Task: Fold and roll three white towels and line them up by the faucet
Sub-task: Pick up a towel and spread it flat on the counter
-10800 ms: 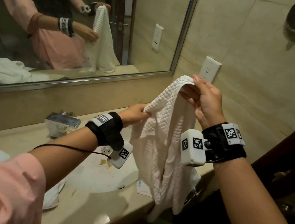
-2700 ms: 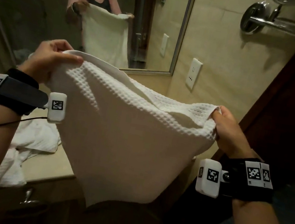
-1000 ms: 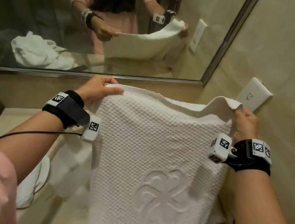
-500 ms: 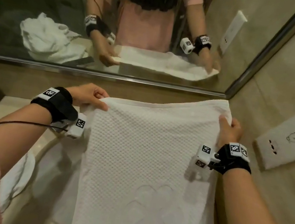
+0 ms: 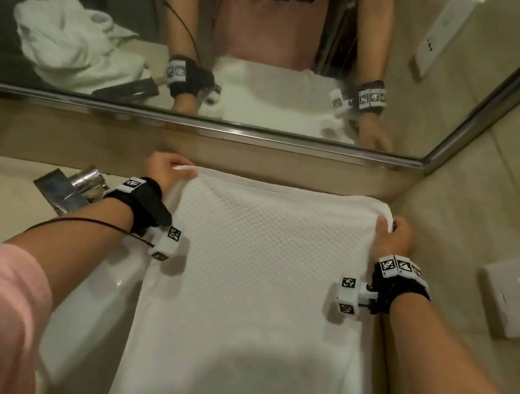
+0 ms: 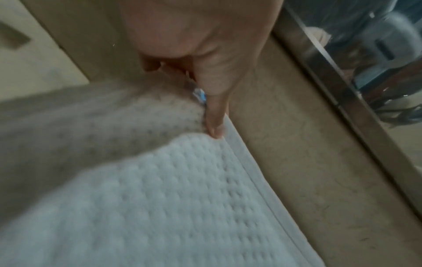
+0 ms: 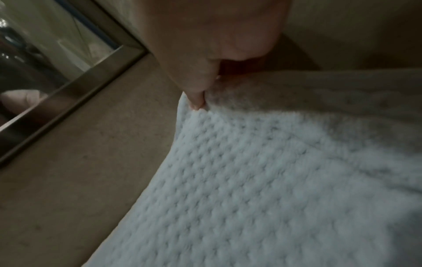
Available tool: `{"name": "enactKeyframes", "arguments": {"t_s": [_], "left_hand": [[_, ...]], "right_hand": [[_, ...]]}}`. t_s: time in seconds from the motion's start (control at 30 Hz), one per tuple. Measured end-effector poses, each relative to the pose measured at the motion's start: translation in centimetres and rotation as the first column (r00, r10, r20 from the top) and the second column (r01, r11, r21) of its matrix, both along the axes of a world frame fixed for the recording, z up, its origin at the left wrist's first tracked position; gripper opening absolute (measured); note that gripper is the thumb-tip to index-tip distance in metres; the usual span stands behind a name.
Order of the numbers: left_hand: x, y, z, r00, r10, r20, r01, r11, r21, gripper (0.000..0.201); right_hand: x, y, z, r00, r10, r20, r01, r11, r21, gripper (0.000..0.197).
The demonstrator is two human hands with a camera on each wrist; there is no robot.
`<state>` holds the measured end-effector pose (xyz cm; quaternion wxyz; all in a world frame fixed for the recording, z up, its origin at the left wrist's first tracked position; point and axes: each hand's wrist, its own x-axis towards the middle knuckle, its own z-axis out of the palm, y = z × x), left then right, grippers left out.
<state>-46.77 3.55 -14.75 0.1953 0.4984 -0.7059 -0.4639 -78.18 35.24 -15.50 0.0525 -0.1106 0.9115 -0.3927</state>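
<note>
A white towel [image 5: 255,299] with a waffle weave lies spread flat along the counter, its far hemmed edge drawn up close to the low wall under the mirror and its near end running out of view toward the person. Its left side overlaps the white basin; its right side runs just beside the side wall. The far corners are each pinched, and the cloth bunches slightly there. A smooth hem band [image 6: 248,162] runs along the far edge. A second mass of white towelling [image 5: 70,44] shows only in the mirror, crumpled in a loose heap by the chrome faucet [image 5: 74,189], well left of the spread towel.
</note>
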Motion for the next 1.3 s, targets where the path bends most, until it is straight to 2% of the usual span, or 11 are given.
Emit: {"name": "enactKeyframes", "arguments": {"t_s": [0.1, 0.3, 0.37, 0.5, 0.67, 0.8, 0.93, 1.03, 1.17, 1.23, 1.3], "left_hand": [[-0.4, 0.1, -1.9, 0.991, 0.129, 0.036, -0.131, 0.990, 0.054, 0.014], [-1.2, 0.7, -4.7, 0.940, 0.319, 0.121, -0.337, 0.924, 0.182, 0.022], [-1.4, 0.9, -5.1, 0.926, 0.351, 0.137, -0.372, 0.909, 0.186, 0.024], [-1.3, 1.0, -5.7, 0.931, 0.323, 0.169, -0.351, 0.919, 0.178, 0.021], [-1.1, 1.0, -6.0, 0.920, 0.321, 0.224, -0.351, 0.930, 0.109, 0.025], [-0.2, 1.6, -6.2, 0.916, 0.280, 0.287, -0.297, 0.955, 0.018, 0.018], [0.6, 2.0, -6.2, 0.905, 0.270, 0.328, -0.263, 0.962, -0.067, 0.015], [1.4, 2.7, -5.5, 0.878, 0.325, 0.352, -0.308, 0.946, -0.105, 0.011], [3.1, 3.3, -4.8, 0.845, 0.310, 0.436, -0.373, 0.925, 0.066, 0.027], [3.9, 3.6, -4.9, 0.821, 0.268, 0.504, -0.420, 0.882, 0.215, 0.050], [4.6, 3.1, -6.2, 0.831, 0.187, 0.524, -0.417, 0.834, 0.363, 0.071]], "right_hand": [[-0.3, 0.0, -0.8, 0.999, 0.040, -0.004, -0.039, 0.990, 0.137, 0.019], [0.0, -0.4, -2.1, 0.994, 0.011, 0.110, -0.048, 0.938, 0.345, 0.029], [-0.1, -0.7, -2.5, 0.985, -0.027, 0.172, -0.039, 0.929, 0.368, 0.034], [0.0, -0.4, -3.3, 0.970, -0.061, 0.235, -0.045, 0.905, 0.424, 0.037], [1.2, -0.5, -3.5, 0.976, -0.100, 0.192, 0.021, 0.927, 0.374, 0.041], [3.1, -0.4, -3.4, 0.987, -0.104, 0.126, 0.074, 0.973, 0.220, 0.049], [4.8, 1.3, -4.2, 1.000, -0.007, 0.030, 0.006, 0.999, 0.044, 0.041], [5.8, 2.8, -5.1, 0.988, 0.122, -0.091, -0.115, 0.990, 0.082, 0.040], [6.5, 3.5, -5.7, 0.947, 0.271, -0.171, -0.216, 0.934, 0.285, 0.039], [6.6, 3.3, -5.9, 0.934, 0.318, -0.163, -0.229, 0.882, 0.412, 0.040], [6.4, 2.5, -5.9, 0.924, 0.363, -0.124, -0.253, 0.820, 0.513, 0.045]]}}
